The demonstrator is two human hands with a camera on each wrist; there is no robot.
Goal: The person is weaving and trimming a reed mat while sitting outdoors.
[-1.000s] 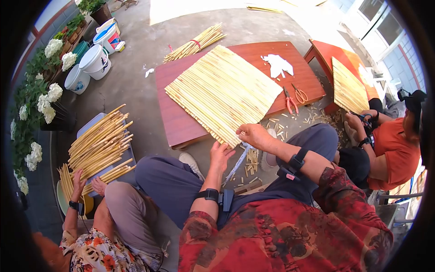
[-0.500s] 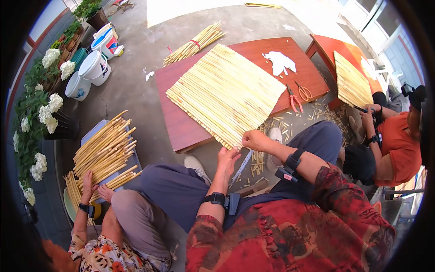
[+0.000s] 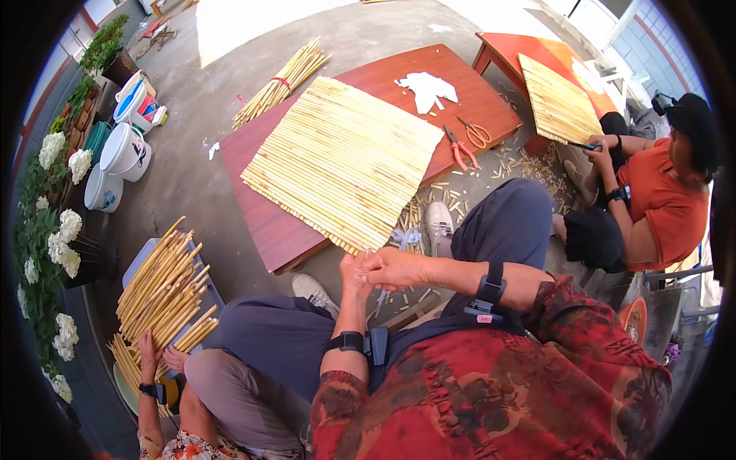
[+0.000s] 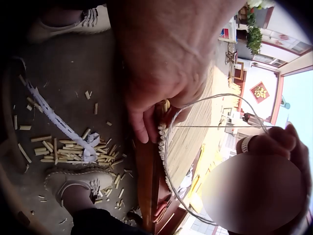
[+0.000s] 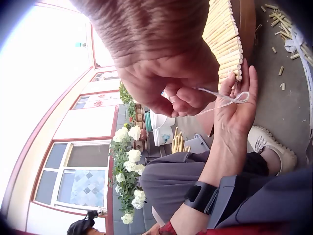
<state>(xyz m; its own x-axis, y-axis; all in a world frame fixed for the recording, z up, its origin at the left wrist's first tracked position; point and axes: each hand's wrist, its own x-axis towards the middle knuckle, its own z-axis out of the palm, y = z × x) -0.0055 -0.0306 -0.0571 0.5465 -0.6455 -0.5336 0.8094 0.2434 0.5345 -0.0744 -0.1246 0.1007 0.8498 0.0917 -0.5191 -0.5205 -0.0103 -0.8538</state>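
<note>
A mat of yellow stalks (image 3: 345,161) lies flat on the low red-brown table (image 3: 261,230), its near corner jutting past the edge. At that corner my left hand (image 3: 352,274) pinches the end stalks between thumb and fingers. Close beside it, my right hand (image 3: 399,268) holds thin white string (image 5: 239,98) between curled fingertips. The string stretches from the mat's edge to the right hand, with a wide loop hanging in the left wrist view. Red-handled pliers (image 3: 460,149) and scissors (image 3: 475,134) lie on the table to the right.
Cut stalk pieces (image 4: 73,149) litter the floor by my shoes. At left, a person's hands (image 3: 149,353) touch stalks heaped on a tray (image 3: 138,264). A person in orange (image 3: 671,207) works at a second mat (image 3: 560,100) on the right. A tied stalk bundle (image 3: 284,80) lies behind.
My right hand has moved left, from beside the mat's corner to right by my left hand. The head view has shifted, so the table appears farther left.
</note>
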